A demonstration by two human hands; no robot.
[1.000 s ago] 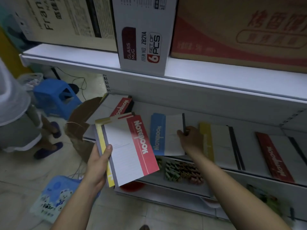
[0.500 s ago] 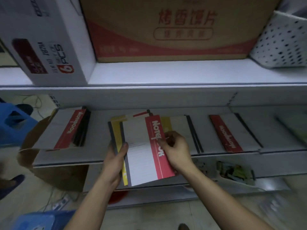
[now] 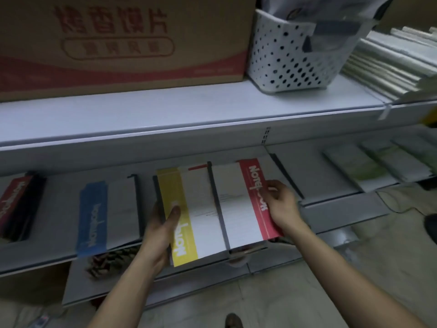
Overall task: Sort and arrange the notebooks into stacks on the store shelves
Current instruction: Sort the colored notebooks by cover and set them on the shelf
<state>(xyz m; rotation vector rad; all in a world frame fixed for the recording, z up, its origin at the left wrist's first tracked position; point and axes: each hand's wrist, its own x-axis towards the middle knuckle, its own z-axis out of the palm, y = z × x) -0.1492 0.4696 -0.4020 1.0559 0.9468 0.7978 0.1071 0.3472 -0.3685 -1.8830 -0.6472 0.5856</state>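
Your right hand (image 3: 281, 205) pinches the red notebook (image 3: 238, 209), likely light, floppy, at its edge; left hand (image 3: 160, 227) grips the yellow notebook (image 3: 185, 235) beside it.

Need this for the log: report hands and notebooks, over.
Left hand grips yellow-striped notebook. Right hand pinches red-striped notebook, held over the shelf. Nothing seen blocking.
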